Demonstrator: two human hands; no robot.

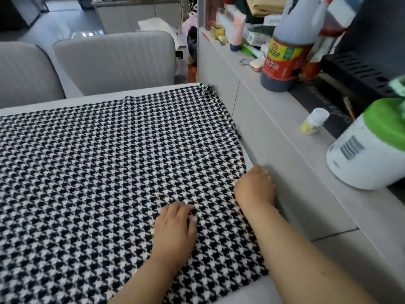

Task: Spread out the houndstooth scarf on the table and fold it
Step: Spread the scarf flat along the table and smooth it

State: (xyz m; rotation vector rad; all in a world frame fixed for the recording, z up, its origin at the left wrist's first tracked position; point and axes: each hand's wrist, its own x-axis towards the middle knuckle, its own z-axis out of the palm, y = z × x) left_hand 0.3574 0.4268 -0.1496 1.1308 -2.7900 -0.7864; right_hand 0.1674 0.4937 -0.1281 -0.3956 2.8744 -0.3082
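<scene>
- Our left hand [175, 229] rests palm-down on the scarf [98, 172], fingers bent at the tips and pressing into the weave, nothing held inside them.
- Our right hand [255, 186] sits at the scarf's right edge, knuckles up, fingers curled down over the hem; whether they pinch the cloth we cannot tell, since the fingertips are hidden.
- The scarf lies spread flat over the table [54, 102], covering nearly all of it, its right hem running along the table's edge against the grey counter [285, 163].
- At the far right corner the scarf's fringe [206, 89] is bunched and turned up.
- On the counter stand a white tub with a green lid [368, 148], a small white-capped bottle [315, 120] and, farther on, a large soy sauce bottle [289, 51], with small clutter behind it.
- Beyond the table, two grey ribbed chairs [114, 62] face us.
</scene>
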